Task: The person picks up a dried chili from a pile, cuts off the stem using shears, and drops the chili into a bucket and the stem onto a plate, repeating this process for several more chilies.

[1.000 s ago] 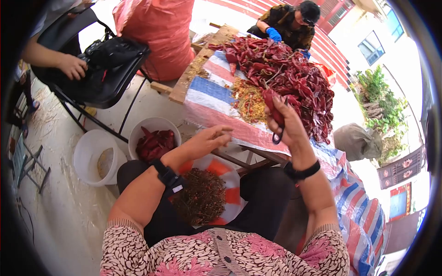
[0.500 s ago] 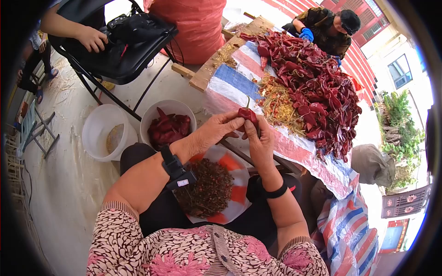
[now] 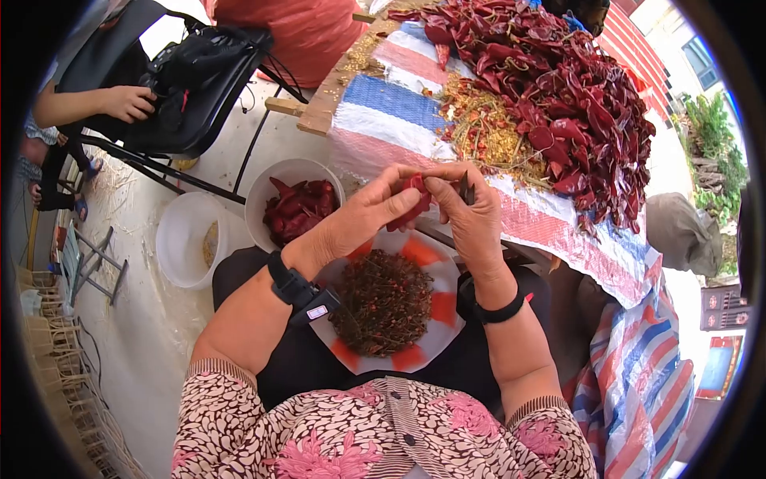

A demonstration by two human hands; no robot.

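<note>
A dried red chili pepper [image 3: 412, 203] is between my two hands, above the near edge of the table. My left hand [image 3: 369, 211] is closed around its body, thumb in front. At the pepper's upper end, my right hand [image 3: 476, 217] pinches with thumb and fingertips. A small dark pointed piece [image 3: 467, 188] pokes out between the right fingers; I cannot make out what it is. Below, a white and orange basin [image 3: 444, 310] on my lap holds a heap of dark stems and bits [image 3: 381, 307]. Left of it, a white bucket [image 3: 257, 195] contains red chili peppers [image 3: 297, 209].
A large pile of dried chili peppers [image 3: 558, 104] covers the table's striped sheet [image 3: 391, 104], beside yellow seeds and scraps [image 3: 499, 140]. A white tub [image 3: 179, 239] stands on the floor. A person's hand [image 3: 130, 104] rests by a black bag on the folding chair [image 3: 191, 132].
The pepper's stem no longer shows at its top. The right fingers now pinch its upper end, with a dark piece visible between them. The camera view has shifted.
</note>
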